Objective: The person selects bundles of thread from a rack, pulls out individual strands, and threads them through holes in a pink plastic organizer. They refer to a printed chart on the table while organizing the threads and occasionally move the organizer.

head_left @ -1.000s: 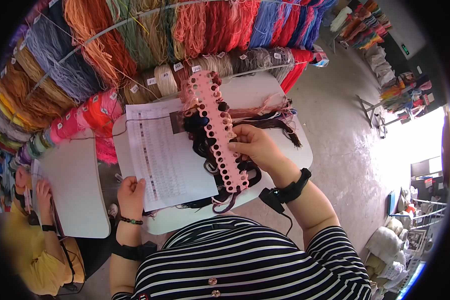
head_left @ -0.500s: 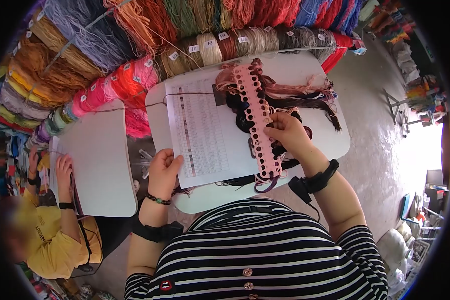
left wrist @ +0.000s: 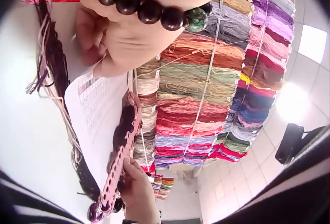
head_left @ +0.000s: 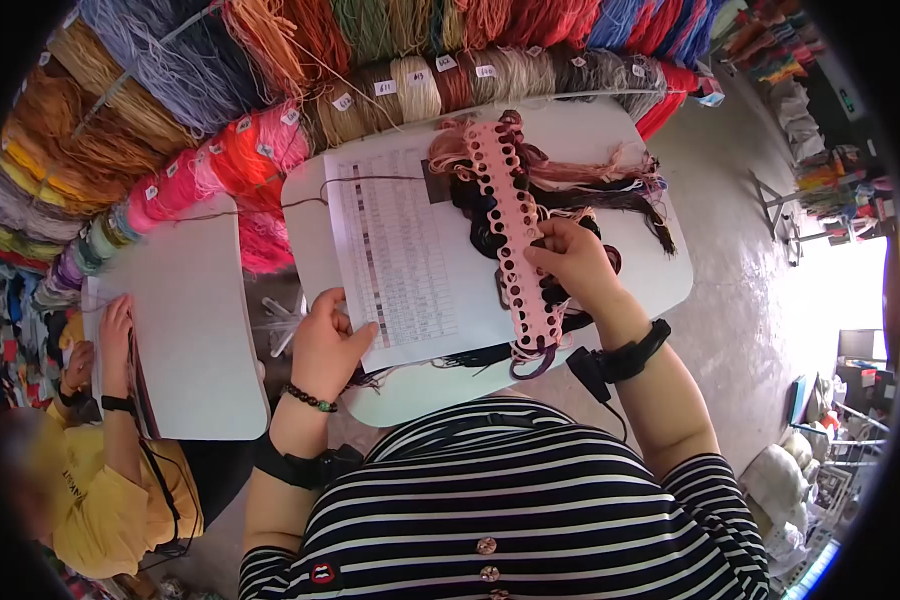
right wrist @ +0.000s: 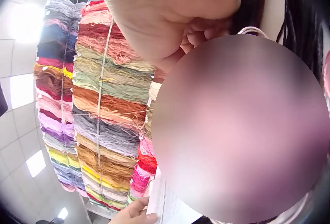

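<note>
My left hand (head_left: 330, 345) is at the lower left edge of a printed paper sheet (head_left: 410, 270), its thumb over the edge and its fingers curled. In the left wrist view the sheet (left wrist: 95, 115) is pinched under that hand. A long pink holed card (head_left: 515, 225), hung with dark and pink threads (head_left: 610, 195), lies across the sheet's right side. My right hand (head_left: 580, 265) pinches the card's right edge between thumb and fingers. In the right wrist view a blurred circle hides most of the card; the right hand (right wrist: 170, 15) shows above it.
Labelled thread skeins (head_left: 420, 90) hang along the white table's (head_left: 640, 270) far edge. To the left, another person in a yellow top (head_left: 105, 500) has a hand on a second white table (head_left: 195, 330). Bags (head_left: 775, 475) lie on the floor at right.
The head view has shifted since a second ago. Most recently my left hand's thumb has moved a little further over the sheet's edge. My right hand keeps its pinch on the card.
</note>
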### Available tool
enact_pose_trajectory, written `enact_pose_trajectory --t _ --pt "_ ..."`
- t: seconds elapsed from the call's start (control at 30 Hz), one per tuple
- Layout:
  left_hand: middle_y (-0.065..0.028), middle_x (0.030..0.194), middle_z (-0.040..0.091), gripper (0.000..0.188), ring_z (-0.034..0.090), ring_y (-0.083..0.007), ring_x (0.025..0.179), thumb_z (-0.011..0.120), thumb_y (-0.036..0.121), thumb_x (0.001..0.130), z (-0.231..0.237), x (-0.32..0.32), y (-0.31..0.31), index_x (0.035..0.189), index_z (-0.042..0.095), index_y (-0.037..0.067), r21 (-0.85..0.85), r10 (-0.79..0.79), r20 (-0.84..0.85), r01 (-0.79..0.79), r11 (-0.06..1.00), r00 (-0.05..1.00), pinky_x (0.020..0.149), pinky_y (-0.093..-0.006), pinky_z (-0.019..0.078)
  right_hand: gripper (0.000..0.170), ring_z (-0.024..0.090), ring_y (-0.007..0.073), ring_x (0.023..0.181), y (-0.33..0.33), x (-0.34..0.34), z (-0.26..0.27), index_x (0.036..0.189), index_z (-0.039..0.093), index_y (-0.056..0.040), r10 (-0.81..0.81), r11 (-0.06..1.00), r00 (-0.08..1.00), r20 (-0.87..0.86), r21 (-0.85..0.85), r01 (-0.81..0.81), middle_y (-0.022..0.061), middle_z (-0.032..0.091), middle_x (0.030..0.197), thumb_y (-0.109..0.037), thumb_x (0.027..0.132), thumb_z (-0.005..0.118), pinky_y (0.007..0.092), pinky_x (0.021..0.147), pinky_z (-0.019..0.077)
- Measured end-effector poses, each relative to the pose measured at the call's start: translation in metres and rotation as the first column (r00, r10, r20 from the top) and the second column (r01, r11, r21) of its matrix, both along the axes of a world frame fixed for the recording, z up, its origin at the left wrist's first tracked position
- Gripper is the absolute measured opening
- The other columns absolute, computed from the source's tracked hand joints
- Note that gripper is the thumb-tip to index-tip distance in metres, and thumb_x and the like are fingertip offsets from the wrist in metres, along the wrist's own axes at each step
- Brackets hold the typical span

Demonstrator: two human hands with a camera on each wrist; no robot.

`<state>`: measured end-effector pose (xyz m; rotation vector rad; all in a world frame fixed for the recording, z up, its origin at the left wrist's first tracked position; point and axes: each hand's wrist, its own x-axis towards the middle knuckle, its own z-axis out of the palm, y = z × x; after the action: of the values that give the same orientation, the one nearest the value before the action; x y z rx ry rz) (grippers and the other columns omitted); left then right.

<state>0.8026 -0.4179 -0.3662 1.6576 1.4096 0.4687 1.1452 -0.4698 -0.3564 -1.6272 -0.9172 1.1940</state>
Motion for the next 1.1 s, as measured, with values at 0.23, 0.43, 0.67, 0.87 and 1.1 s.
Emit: enact_pose_trajectory --t 0.23,0.43,0.67,0.87,1.1 --pt "-0.0084 0.069 0.064 0.050 0.061 -0.0133 0.058 0.075 0.008 0.075 0.008 0.002 0.006 0.116 0.051 -0.006 -0.007 -0.055 -0.033 0.055 0.998 0.998 0.055 -0.0255 0.0467 0.031 0.056 0.0065 0.069 0.000 -0.002 0.002 0.108 0.059 0.0071 -0.012 0.999 0.997 0.071 -0.043 0.015 0.0022 0.064 0.079 -0.005 0.082 0.070 0.0217 0.064 0.0462" --pt "-0.0095 0.068 0.064 0.052 0.063 -0.0165 0.059 0.076 0.013 0.074 0.013 0.001 0.005 0.116 0.052 -0.006 0.021 -0.083 -0.057 0.085 0.996 0.995 0.055 -0.0279 0.0474 0.030 0.057 0.0065 0.069 0.000 -0.009 0.004 0.108 0.059 0.0067 -0.035 0.999 0.999 0.037 -0.005 0.035 0.0019 0.064 0.080 -0.005 0.082 0.069 0.0212 0.064 0.0464" --pt "-0.0112 0.068 0.065 0.055 0.065 -0.0205 0.061 0.077 0.015 0.073 0.012 0.004 0.004 0.117 0.052 -0.006 0.042 -0.057 -0.077 0.060 0.997 0.995 0.056 -0.0302 0.0490 0.032 0.054 0.0053 0.065 0.002 0.003 -0.003 0.106 0.060 0.0064 0.045 0.998 0.991 0.127 -0.056 -0.038 0.0004 0.062 0.074 -0.009 0.081 0.072 0.0217 0.061 0.0449" --pt "-0.0119 0.071 0.066 0.059 0.066 -0.0213 0.063 0.078 0.015 0.071 0.018 0.011 -0.001 0.119 0.051 -0.006 0.024 -0.015 -0.124 0.018 1.000 0.992 0.058 -0.0300 0.0496 0.034 0.050 0.0052 0.060 0.004 0.008 0.003 0.105 0.060 0.0052 0.092 0.994 0.989 0.115 -0.077 -0.083 -0.0011 0.059 0.069 -0.012 0.080 0.073 0.0218 0.056 0.0418" --pt "-0.0137 0.075 0.066 0.061 0.066 -0.0240 0.066 0.079 0.016 0.069 0.005 0.011 -0.003 0.119 0.051 -0.005 0.075 0.019 -0.147 -0.008 0.997 0.989 0.061 -0.0325 0.0502 0.038 0.048 0.0050 0.053 0.005 0.014 0.000 0.107 0.058 0.0061 0.113 0.991 0.989 0.090 -0.088 -0.105 -0.0010 0.058 0.067 -0.014 0.080 0.074 0.0225 0.048 0.0386"
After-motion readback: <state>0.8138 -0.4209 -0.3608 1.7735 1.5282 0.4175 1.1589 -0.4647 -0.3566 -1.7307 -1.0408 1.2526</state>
